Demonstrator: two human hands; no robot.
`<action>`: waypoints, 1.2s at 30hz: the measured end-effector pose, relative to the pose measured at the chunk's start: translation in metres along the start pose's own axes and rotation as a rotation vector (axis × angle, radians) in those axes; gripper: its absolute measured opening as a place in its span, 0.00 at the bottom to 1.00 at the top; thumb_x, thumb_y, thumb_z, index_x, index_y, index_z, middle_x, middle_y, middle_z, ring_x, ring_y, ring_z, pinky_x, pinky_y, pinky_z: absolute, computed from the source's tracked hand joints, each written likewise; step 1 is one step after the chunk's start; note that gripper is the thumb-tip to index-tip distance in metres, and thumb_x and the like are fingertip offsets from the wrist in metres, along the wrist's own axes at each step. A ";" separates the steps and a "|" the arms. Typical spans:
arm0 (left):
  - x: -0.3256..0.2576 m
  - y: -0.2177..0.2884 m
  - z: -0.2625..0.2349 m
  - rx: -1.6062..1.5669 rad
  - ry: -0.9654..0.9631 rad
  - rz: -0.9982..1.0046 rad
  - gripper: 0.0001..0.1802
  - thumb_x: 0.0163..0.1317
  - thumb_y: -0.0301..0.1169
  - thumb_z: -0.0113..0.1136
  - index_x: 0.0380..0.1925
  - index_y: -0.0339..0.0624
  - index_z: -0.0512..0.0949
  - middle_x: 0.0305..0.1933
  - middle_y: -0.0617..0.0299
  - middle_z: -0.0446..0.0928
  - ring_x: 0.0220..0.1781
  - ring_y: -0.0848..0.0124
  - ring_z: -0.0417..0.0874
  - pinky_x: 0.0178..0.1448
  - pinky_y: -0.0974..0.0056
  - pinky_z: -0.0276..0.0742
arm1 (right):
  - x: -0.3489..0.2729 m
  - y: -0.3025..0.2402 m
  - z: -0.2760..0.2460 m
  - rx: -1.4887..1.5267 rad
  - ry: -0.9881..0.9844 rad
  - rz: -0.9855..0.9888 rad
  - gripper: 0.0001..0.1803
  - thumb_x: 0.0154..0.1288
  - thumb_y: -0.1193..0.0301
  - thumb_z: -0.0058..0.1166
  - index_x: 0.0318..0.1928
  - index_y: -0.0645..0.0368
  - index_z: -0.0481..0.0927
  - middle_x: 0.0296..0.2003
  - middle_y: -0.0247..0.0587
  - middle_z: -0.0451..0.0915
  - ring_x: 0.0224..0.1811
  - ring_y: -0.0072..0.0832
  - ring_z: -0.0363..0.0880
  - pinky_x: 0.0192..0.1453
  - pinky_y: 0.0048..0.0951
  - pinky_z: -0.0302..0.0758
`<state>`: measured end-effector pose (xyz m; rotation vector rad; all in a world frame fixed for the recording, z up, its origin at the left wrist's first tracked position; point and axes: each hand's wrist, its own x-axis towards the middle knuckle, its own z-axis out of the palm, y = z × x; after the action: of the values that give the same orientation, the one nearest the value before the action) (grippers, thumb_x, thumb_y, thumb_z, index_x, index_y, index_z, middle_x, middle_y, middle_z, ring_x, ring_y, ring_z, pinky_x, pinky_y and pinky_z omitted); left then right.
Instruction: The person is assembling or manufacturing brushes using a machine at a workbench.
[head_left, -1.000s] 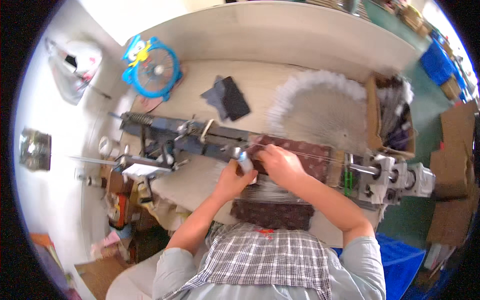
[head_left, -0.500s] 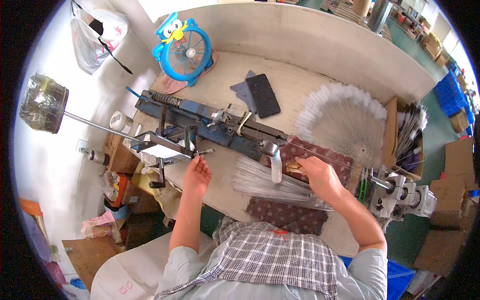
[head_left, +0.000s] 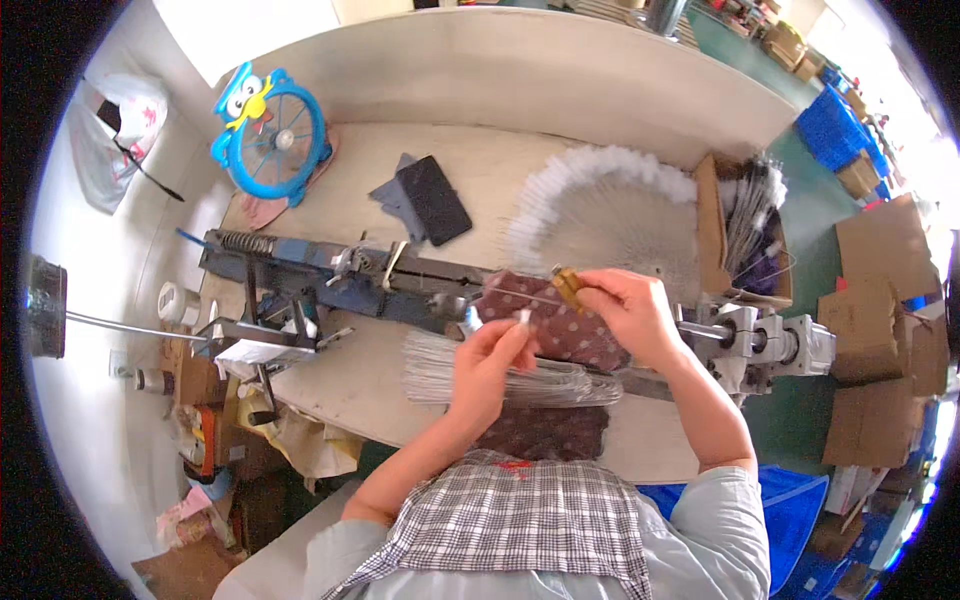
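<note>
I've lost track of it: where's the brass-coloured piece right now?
In the head view, just right of centre: the brass-coloured piece is in the right hand, over the upper dotted cloth.

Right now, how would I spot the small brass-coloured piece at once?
Follow the long metal rail rightward across the table to the dotted dark-red cloth. Over it, the right hand holds the brass-coloured piece. Its yellowish colour differs from the white bit at the left hand.
</note>
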<state>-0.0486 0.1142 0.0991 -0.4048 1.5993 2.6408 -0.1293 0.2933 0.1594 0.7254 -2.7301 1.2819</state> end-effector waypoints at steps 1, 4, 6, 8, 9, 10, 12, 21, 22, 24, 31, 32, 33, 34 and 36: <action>0.010 -0.005 0.013 -0.032 -0.029 -0.001 0.07 0.64 0.29 0.56 0.35 0.35 0.78 0.28 0.63 0.77 0.28 0.77 0.75 0.33 0.72 0.69 | -0.002 0.003 -0.002 0.153 -0.038 0.086 0.11 0.57 0.71 0.58 0.41 0.61 0.82 0.31 0.46 0.82 0.37 0.39 0.80 0.43 0.33 0.75; 0.024 -0.017 0.023 -0.019 -0.061 0.012 0.08 0.64 0.30 0.56 0.36 0.36 0.78 0.30 0.63 0.78 0.27 0.78 0.74 0.32 0.74 0.69 | -0.005 0.007 -0.011 0.164 -0.080 0.104 0.12 0.58 0.70 0.58 0.43 0.62 0.81 0.33 0.48 0.82 0.35 0.35 0.80 0.41 0.30 0.75; 0.024 -0.021 0.027 0.028 -0.066 0.015 0.08 0.64 0.30 0.56 0.36 0.36 0.78 0.30 0.62 0.79 0.27 0.79 0.74 0.31 0.74 0.68 | -0.009 0.009 -0.015 0.267 -0.156 0.255 0.13 0.60 0.71 0.57 0.44 0.62 0.81 0.30 0.44 0.82 0.31 0.23 0.78 0.39 0.25 0.73; 0.025 -0.020 0.032 0.118 -0.098 0.067 0.08 0.64 0.30 0.56 0.37 0.36 0.78 0.30 0.62 0.79 0.26 0.79 0.74 0.31 0.74 0.68 | -0.005 0.018 -0.017 0.341 -0.173 0.281 0.13 0.61 0.71 0.56 0.45 0.63 0.80 0.29 0.42 0.82 0.31 0.21 0.76 0.38 0.24 0.73; 0.026 -0.022 0.034 0.123 -0.092 0.066 0.08 0.64 0.30 0.56 0.37 0.36 0.78 0.30 0.62 0.79 0.26 0.79 0.74 0.31 0.74 0.68 | -0.002 0.018 -0.017 0.409 -0.194 0.304 0.13 0.61 0.71 0.55 0.45 0.63 0.80 0.28 0.39 0.82 0.30 0.18 0.75 0.38 0.24 0.73; 0.026 -0.023 0.036 0.118 -0.100 0.055 0.08 0.64 0.30 0.57 0.37 0.36 0.79 0.30 0.64 0.79 0.26 0.80 0.73 0.31 0.75 0.68 | -0.003 0.013 -0.023 0.471 -0.263 0.406 0.13 0.62 0.71 0.54 0.46 0.64 0.80 0.28 0.36 0.81 0.31 0.15 0.74 0.38 0.23 0.72; 0.026 -0.021 0.037 0.115 -0.101 0.053 0.08 0.63 0.30 0.57 0.37 0.37 0.79 0.30 0.65 0.79 0.27 0.81 0.73 0.32 0.76 0.69 | -0.006 0.018 -0.022 0.463 -0.250 0.369 0.13 0.61 0.71 0.55 0.45 0.63 0.80 0.28 0.37 0.82 0.31 0.19 0.75 0.38 0.25 0.73; 0.019 0.004 0.015 -0.116 0.188 -0.022 0.07 0.64 0.33 0.58 0.35 0.41 0.78 0.27 0.67 0.76 0.23 0.82 0.71 0.29 0.77 0.68 | 0.030 -0.001 0.032 -0.345 0.039 -0.305 0.08 0.56 0.65 0.55 0.29 0.55 0.79 0.30 0.37 0.80 0.38 0.37 0.76 0.43 0.37 0.73; 0.019 0.006 0.017 -0.122 0.176 -0.022 0.07 0.64 0.33 0.58 0.35 0.41 0.78 0.27 0.67 0.76 0.23 0.82 0.71 0.29 0.77 0.68 | 0.031 0.000 0.037 -0.299 -0.005 -0.278 0.08 0.56 0.65 0.54 0.29 0.55 0.79 0.30 0.37 0.80 0.38 0.38 0.76 0.43 0.38 0.73; 0.017 0.007 0.013 -0.166 0.173 -0.057 0.08 0.64 0.35 0.57 0.34 0.42 0.77 0.26 0.66 0.76 0.23 0.81 0.72 0.30 0.75 0.68 | 0.035 -0.005 0.042 -0.244 -0.074 -0.272 0.08 0.57 0.65 0.54 0.29 0.56 0.79 0.30 0.38 0.80 0.38 0.40 0.76 0.43 0.38 0.73; 0.015 0.004 0.004 -0.027 0.047 -0.037 0.16 0.69 0.41 0.48 0.37 0.38 0.76 0.29 0.61 0.78 0.27 0.77 0.77 0.34 0.74 0.70 | 0.034 -0.014 0.030 0.155 -0.201 0.047 0.11 0.56 0.62 0.54 0.30 0.56 0.82 0.23 0.47 0.78 0.30 0.44 0.77 0.36 0.41 0.73; 0.017 0.006 0.004 -0.028 0.044 -0.038 0.16 0.69 0.41 0.48 0.37 0.38 0.76 0.29 0.61 0.78 0.27 0.77 0.77 0.34 0.74 0.70 | 0.034 -0.012 0.033 0.168 -0.207 0.090 0.11 0.55 0.62 0.55 0.31 0.56 0.83 0.25 0.45 0.79 0.31 0.43 0.77 0.36 0.40 0.74; 0.020 0.007 0.005 -0.099 0.055 -0.083 0.19 0.70 0.44 0.46 0.39 0.37 0.75 0.31 0.60 0.79 0.32 0.74 0.78 0.39 0.71 0.71 | 0.034 -0.012 0.035 0.183 -0.212 0.132 0.12 0.55 0.61 0.56 0.31 0.56 0.83 0.26 0.44 0.79 0.33 0.42 0.78 0.37 0.38 0.74; 0.023 0.008 0.006 -0.167 0.068 -0.129 0.22 0.70 0.47 0.43 0.41 0.37 0.74 0.34 0.59 0.79 0.37 0.71 0.80 0.44 0.69 0.72 | 0.031 -0.012 0.034 0.184 -0.210 0.134 0.12 0.55 0.61 0.56 0.31 0.56 0.83 0.26 0.44 0.79 0.33 0.42 0.78 0.37 0.38 0.74; 0.022 0.006 0.012 -0.276 0.111 -0.115 0.24 0.70 0.48 0.42 0.42 0.36 0.73 0.36 0.58 0.79 0.41 0.70 0.79 0.48 0.67 0.71 | 0.023 -0.017 0.038 -0.144 0.003 -0.165 0.13 0.51 0.62 0.60 0.36 0.55 0.82 0.31 0.39 0.80 0.37 0.38 0.77 0.40 0.37 0.73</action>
<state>-0.0737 0.1196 0.1041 -0.6429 1.1931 2.7984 -0.1364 0.2469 0.1523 0.9104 -2.6607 1.0398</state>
